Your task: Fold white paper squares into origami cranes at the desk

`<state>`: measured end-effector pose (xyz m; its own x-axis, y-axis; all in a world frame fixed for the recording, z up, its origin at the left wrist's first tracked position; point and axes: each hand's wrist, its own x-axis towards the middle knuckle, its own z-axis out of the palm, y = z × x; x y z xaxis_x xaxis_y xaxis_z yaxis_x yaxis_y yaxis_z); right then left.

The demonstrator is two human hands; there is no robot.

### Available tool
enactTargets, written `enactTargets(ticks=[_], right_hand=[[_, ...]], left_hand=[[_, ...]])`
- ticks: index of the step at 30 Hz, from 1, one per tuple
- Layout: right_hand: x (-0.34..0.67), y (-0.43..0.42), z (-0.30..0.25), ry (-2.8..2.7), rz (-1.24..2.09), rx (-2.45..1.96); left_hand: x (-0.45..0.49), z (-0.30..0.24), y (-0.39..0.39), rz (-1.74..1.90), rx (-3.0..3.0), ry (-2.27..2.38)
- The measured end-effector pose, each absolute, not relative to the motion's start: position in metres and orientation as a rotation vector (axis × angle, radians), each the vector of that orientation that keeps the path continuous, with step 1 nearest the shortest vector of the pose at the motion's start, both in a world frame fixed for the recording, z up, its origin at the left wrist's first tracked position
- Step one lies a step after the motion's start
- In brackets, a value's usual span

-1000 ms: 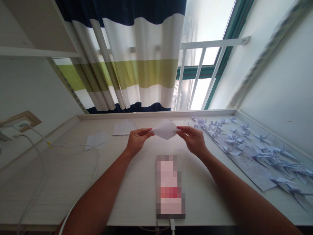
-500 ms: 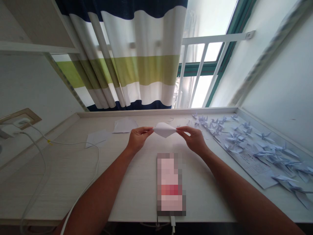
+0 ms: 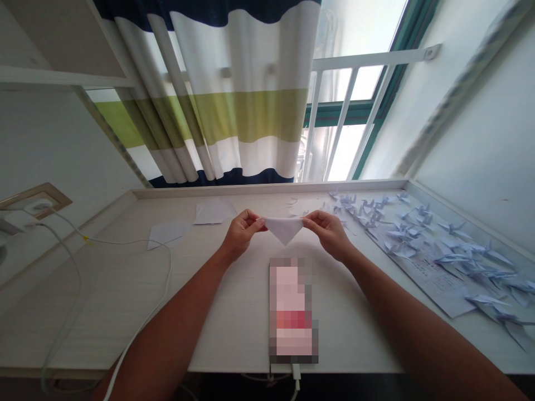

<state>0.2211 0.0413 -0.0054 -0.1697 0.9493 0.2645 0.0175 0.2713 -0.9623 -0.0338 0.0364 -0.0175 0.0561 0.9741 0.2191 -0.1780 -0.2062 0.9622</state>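
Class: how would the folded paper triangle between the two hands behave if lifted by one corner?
Probably very light: the left hand and right hand hold the folded paper by fingertip pinches alone. Likely somewhat stiff: its top edge runs straight between them.

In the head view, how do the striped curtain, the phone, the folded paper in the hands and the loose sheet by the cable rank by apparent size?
1. striped curtain
2. phone, though nearest the camera
3. folded paper and loose sheet: they look alike, so unranked
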Motion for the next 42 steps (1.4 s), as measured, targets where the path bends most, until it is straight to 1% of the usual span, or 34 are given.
enactTargets(ticks=[6, 11, 15, 17, 23, 29, 33, 36, 42], right_hand=[[0.219, 0.038, 0.001, -1.407, 1.282, -0.921], [0.217, 0.034, 0.007, -1.662, 1.457, -0.995], [0.217, 0.032, 0.009, -1.739, 1.704, -0.879], [0.218, 0.032, 0.011, -1.763, 1.766, -0.834], [0.214, 0.03, 0.008, -1.655, 1.616, -0.84], [0.207, 0.026, 0.005, -1.607, 1.602, -0.852], [0.206, 0.026, 0.006, -1.633, 1.563, -0.897], [0.206, 0.026, 0.008, -1.623, 1.48, -0.914], [0.203, 0.025, 0.004, -1.574, 1.297, -0.946]], left_hand=[[-0.027, -0.014, 0.031, 1.391, 1.237, 0.972], [-0.018, -0.011, 0.024, 1.334, 1.31, 0.989], [-0.014, -0.009, 0.022, 1.34, 1.363, 0.979], [-0.014, -0.008, 0.021, 1.353, 1.356, 0.98], [-0.013, -0.009, 0.019, 1.17, 1.35, 0.924], [-0.011, -0.012, 0.015, 1.145, 1.464, 0.945], [-0.011, -0.013, 0.014, 1.047, 1.489, 0.933], [-0.008, -0.013, 0.013, 0.972, 1.568, 0.933], [-0.005, -0.014, 0.01, 0.948, 1.694, 0.983]])
